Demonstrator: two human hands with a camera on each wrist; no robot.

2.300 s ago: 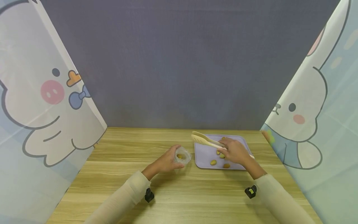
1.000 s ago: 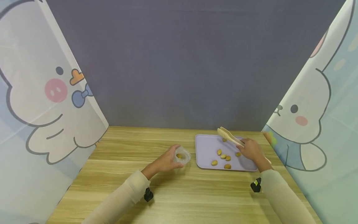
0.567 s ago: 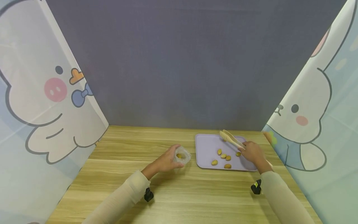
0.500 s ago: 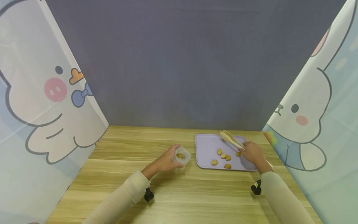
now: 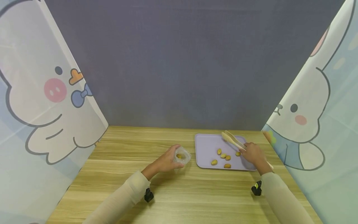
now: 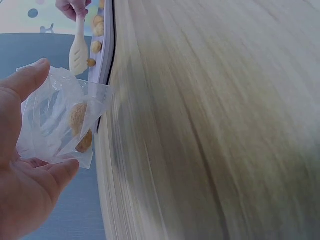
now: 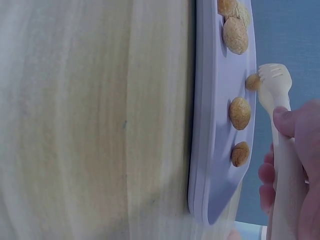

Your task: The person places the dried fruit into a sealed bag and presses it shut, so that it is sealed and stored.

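Observation:
My left hand (image 5: pixel 167 160) holds a clear plastic bag (image 5: pixel 185 158) with its mouth spread between thumb and fingers. Inside the bag, brown wrinkled walnut-like pieces (image 6: pixel 79 120) show through the film; their number is unclear. With my right hand (image 5: pixel 253 153) I grip a pair of tongs (image 5: pixel 233 140) with cream slotted heads, over the back right of a lilac tray (image 5: pixel 205 146). In the right wrist view a tong head is beside a walnut-like piece (image 7: pixel 252 82); whether it touches is unclear. Several more such pieces (image 7: pixel 240 113) lie on the tray.
The tray stands on a wood-grain table (image 5: pixel 184 193), right of the bag. A grey panel (image 5: pixel 179 68) rises behind the table. Printed cartoon panels flank it on the left (image 5: pixel 56 124) and right (image 5: pixel 316 118).
My right hand has moved right with the tongs, from near the bag to the tray's back right, then dipped slightly. The left hand and bag have stayed nearly still.

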